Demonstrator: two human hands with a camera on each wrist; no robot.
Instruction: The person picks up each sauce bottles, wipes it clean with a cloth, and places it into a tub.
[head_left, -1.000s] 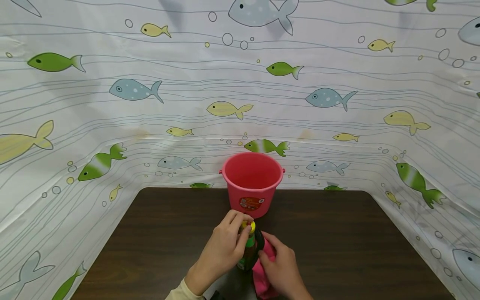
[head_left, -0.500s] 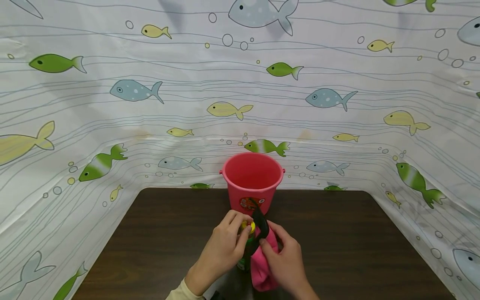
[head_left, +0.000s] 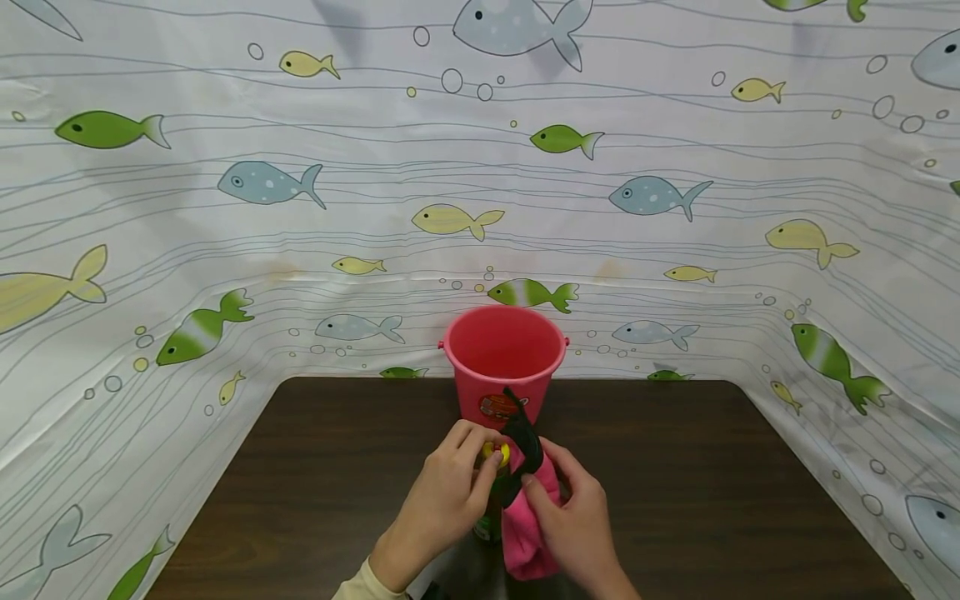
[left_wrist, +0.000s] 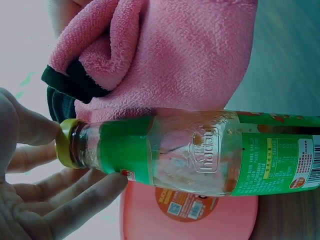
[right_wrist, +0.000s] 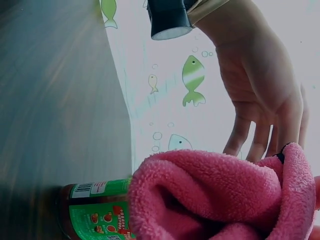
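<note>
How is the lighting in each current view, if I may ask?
Head view: fairly even light, soft shadows high on the white fish-print fabric backdrop; left wrist view: backdrop washed out at left, small highlights on the clear, cylindrical, green-labelled bottle; right wrist view: backdrop overexposed at right, the dark wooden table hazy and bluish.

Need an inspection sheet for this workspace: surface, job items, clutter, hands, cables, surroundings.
Surface: dark wood-grain table.
Job's things: green-labelled bottle, upright, yellow cap on; dark-trimmed pink cloth bunched beside it, contact unclear.
Clutter: pink bucket behind the bottle.
Hands: left hand pinches the cap; right hand holds the cloth.
Cables: nothing seen.
Surroundings: white fish-print sheet behind the table and along both sides.
</note>
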